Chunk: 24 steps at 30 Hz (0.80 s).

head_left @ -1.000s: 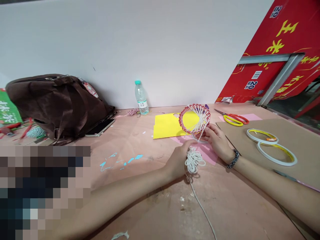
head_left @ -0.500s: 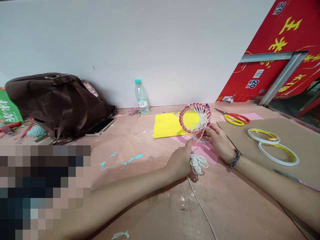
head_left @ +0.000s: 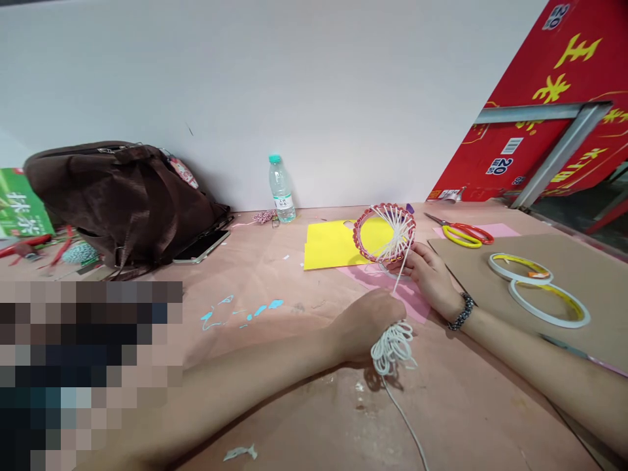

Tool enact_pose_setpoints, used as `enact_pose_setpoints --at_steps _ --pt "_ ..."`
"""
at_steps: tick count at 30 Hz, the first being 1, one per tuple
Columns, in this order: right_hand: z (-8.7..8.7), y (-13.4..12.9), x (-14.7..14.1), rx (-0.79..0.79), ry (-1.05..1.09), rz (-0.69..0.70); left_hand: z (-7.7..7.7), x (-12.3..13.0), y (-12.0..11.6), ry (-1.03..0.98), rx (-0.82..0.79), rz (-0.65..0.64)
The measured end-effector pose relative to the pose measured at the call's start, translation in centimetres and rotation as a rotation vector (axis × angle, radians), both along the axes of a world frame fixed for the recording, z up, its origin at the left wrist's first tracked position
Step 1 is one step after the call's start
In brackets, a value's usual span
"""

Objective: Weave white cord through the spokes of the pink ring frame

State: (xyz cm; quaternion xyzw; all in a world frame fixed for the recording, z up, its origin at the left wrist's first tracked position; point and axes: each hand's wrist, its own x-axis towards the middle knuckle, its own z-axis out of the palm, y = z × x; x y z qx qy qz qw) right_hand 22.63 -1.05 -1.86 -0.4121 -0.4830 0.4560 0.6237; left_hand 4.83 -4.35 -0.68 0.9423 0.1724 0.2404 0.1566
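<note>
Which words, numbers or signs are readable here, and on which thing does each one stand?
"20", twice, on the red carton.
"王", in yellow, on the red carton.
"抹茶" on the green package.
Too small, blurred or partly hidden: bottle label, other carton lettering.

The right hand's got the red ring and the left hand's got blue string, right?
Not quite: the head view shows the string in the left hand is white, not blue. The right hand does hold the red ring.
</note>
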Motion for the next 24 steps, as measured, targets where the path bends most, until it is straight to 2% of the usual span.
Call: enact_pose_setpoints --at_steps 4,6,9,12,15,17,19,21,22,24 --pt "0.0 0.0 0.0 0.015 -0.011 -0.009 -0.2 -0.4 0.4 -0.143 -0.493 0.273" --pt "0.1 0.0 0.0 0.028 -0.016 0.008 -0.2 -0.5 0.7 -0.229 -0.592 0.333" --pt "0.1 0.0 0.0 0.022 0.000 0.026 -0.1 -0.5 1.1 -0.165 -0.495 0.256" --pt "0.0 0.1 0.0 0.010 0.025 0.016 0.3 -0.3 0.7 -0.069 -0.205 0.189" --pt "0.0 0.1 -0.1 0.020 0.025 0.029 0.7 -0.2 -0.1 -0.118 0.103 0.115" --pt "0.1 -0.1 -0.1 0.033 0.011 0.023 0.9 -0.1 -0.6 -0.120 0.195 -0.003" --pt "0.3 -0.2 -0.2 0.049 -0.021 0.010 1.0 -0.1 -0.9 -0.083 0.177 -0.094" --pt "0.5 -0.3 -0.3 0.065 -0.058 0.003 1.0 -0.1 -1.0 -0.041 0.085 -0.143" --pt "0.6 -0.4 -0.4 0.070 -0.074 0.002 0.9 -0.2 -0.9 -0.029 0.024 -0.140" --pt "0.7 -0.3 -0.4 0.071 -0.087 -0.010 0.8 -0.3 -0.8 -0.029 -0.135 -0.049"
